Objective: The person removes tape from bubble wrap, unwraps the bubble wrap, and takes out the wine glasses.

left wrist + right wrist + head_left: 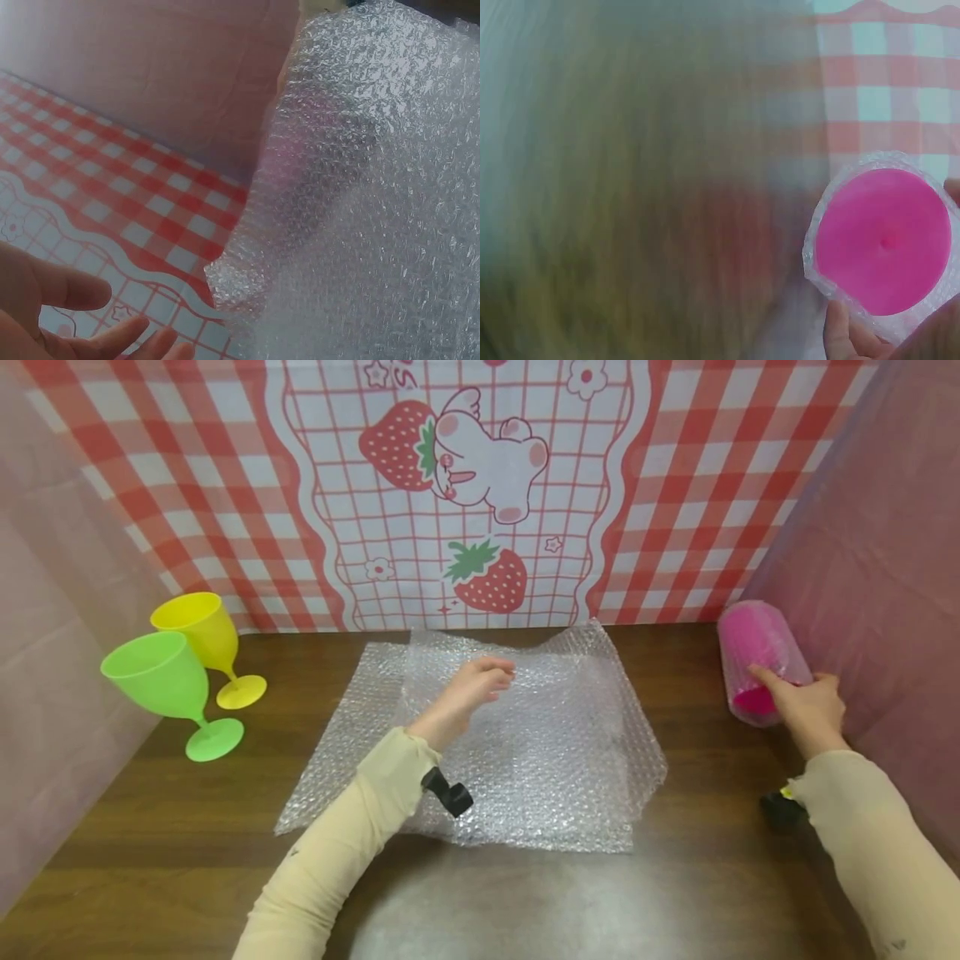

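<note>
At the right side of the table, my right hand grips the near end of a bubble-wrapped pink cup. Its round pink end faces the right wrist camera, ringed by clear wrap, with fingertips at the edge. My left hand is over the middle of the bubble wrap sheets, fingers loosely bent and holding nothing. In the left wrist view its thumb and fingers are spread apart, while a bubble wrap sheet fills the right half.
A green goblet and a yellow goblet stand upright at the left of the wooden table. Behind hangs a red-checked strawberry cloth. Pink curtains close off both sides, the right one close beside the wrapped cup.
</note>
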`<state>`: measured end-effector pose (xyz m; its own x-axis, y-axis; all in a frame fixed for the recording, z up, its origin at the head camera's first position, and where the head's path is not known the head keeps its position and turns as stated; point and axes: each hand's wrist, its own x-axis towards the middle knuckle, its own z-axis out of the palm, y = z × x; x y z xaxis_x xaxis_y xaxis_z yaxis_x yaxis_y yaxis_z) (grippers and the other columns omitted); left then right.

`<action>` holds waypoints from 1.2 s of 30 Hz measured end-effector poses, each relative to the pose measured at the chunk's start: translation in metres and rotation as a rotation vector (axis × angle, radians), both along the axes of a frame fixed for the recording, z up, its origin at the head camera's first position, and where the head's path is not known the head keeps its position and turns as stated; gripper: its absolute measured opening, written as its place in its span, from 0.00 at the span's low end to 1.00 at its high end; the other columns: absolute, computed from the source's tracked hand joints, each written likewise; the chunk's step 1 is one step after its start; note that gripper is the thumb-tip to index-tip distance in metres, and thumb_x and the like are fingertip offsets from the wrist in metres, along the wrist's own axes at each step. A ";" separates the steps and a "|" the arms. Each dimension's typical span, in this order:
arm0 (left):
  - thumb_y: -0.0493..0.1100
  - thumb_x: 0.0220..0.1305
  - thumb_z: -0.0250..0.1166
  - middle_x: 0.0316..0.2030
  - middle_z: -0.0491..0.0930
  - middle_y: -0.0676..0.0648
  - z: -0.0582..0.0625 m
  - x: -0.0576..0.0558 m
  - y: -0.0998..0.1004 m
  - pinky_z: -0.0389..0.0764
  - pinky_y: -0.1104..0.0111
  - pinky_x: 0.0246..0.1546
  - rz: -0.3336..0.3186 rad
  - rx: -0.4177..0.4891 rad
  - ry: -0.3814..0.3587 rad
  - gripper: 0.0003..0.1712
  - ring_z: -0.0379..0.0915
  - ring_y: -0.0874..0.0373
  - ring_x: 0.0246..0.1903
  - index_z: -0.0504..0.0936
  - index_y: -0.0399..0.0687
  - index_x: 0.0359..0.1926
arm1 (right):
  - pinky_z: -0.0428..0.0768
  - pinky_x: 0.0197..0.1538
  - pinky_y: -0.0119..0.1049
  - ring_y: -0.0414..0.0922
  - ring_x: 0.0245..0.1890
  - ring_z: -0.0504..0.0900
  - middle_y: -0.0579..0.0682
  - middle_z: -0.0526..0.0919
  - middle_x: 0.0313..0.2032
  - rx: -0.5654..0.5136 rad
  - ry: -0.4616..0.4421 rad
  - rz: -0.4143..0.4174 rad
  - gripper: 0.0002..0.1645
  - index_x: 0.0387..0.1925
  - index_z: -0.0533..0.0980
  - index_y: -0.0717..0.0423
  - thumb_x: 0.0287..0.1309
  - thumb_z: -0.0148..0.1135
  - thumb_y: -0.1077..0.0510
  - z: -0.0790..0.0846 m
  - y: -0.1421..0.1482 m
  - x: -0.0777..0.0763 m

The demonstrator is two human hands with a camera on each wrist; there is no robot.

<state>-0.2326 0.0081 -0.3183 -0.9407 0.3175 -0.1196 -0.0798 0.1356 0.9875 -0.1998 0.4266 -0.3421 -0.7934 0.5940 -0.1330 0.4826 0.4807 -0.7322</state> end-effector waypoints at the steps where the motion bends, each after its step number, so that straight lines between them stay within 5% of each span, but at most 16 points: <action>1: 0.36 0.61 0.51 0.56 0.70 0.37 0.000 0.000 0.000 0.64 0.55 0.60 0.002 -0.003 -0.003 0.22 0.66 0.45 0.56 0.69 0.36 0.57 | 0.68 0.53 0.59 0.68 0.62 0.52 0.73 0.46 0.65 -0.038 0.005 -0.003 0.69 0.67 0.37 0.67 0.41 0.50 0.22 0.001 -0.001 0.000; 5: 0.37 0.61 0.52 0.55 0.71 0.39 0.001 0.001 0.000 0.65 0.56 0.59 0.007 -0.018 -0.009 0.21 0.66 0.45 0.56 0.69 0.38 0.56 | 0.80 0.32 0.41 0.50 0.39 0.77 0.67 0.62 0.53 -0.218 0.070 0.015 0.64 0.64 0.47 0.69 0.42 0.56 0.27 0.004 -0.010 -0.002; 8: 0.38 0.61 0.53 0.55 0.72 0.40 0.001 0.001 0.001 0.67 0.57 0.58 0.009 -0.033 -0.019 0.22 0.66 0.45 0.56 0.69 0.38 0.57 | 0.80 0.26 0.32 0.35 0.21 0.76 0.49 0.68 0.39 -0.410 0.138 0.050 0.43 0.51 0.59 0.60 0.44 0.62 0.34 0.007 -0.018 -0.003; 11: 0.39 0.61 0.53 0.56 0.70 0.40 0.001 0.000 0.002 0.66 0.57 0.58 0.010 -0.036 -0.045 0.24 0.65 0.45 0.57 0.66 0.39 0.60 | 0.80 0.26 0.30 0.33 0.20 0.77 0.39 0.72 0.29 -0.582 0.190 0.087 0.29 0.38 0.58 0.50 0.46 0.65 0.41 0.011 -0.028 -0.003; 13: 0.39 0.61 0.53 0.57 0.69 0.40 0.001 -0.002 0.003 0.66 0.57 0.58 0.016 -0.030 -0.066 0.26 0.65 0.45 0.58 0.64 0.39 0.61 | 0.79 0.26 0.30 0.34 0.20 0.77 0.36 0.73 0.25 -0.627 0.202 0.123 0.28 0.39 0.59 0.50 0.48 0.64 0.42 0.014 -0.034 -0.002; 22: 0.38 0.61 0.52 0.57 0.68 0.37 0.004 -0.009 0.007 0.65 0.56 0.59 0.046 0.029 -0.110 0.32 0.65 0.44 0.57 0.55 0.35 0.65 | 0.79 0.27 0.29 0.34 0.21 0.80 0.36 0.79 0.22 -0.652 0.282 0.268 0.22 0.39 0.62 0.50 0.52 0.61 0.45 0.031 -0.069 0.001; 27: 0.40 0.62 0.51 0.57 0.68 0.37 0.004 -0.012 0.007 0.63 0.54 0.60 0.058 0.003 -0.131 0.28 0.64 0.44 0.58 0.59 0.35 0.62 | 0.80 0.27 0.29 0.35 0.22 0.81 0.39 0.82 0.22 -0.706 0.360 0.375 0.14 0.38 0.67 0.51 0.56 0.59 0.50 0.038 -0.092 0.003; 36: 0.43 0.61 0.53 0.60 0.65 0.37 0.010 -0.019 0.007 0.63 0.56 0.60 0.103 0.030 -0.213 0.27 0.64 0.46 0.57 0.64 0.38 0.60 | 0.79 0.25 0.29 0.34 0.22 0.80 0.39 0.81 0.22 -0.650 0.466 0.470 0.05 0.32 0.73 0.48 0.55 0.60 0.54 0.051 -0.124 0.011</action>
<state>-0.2519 0.0147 -0.3083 -0.9229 0.2277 -0.3106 -0.2985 0.0866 0.9505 -0.1884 0.3025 -0.2910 -0.9908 0.1183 0.0655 -0.0684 -0.0205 -0.9974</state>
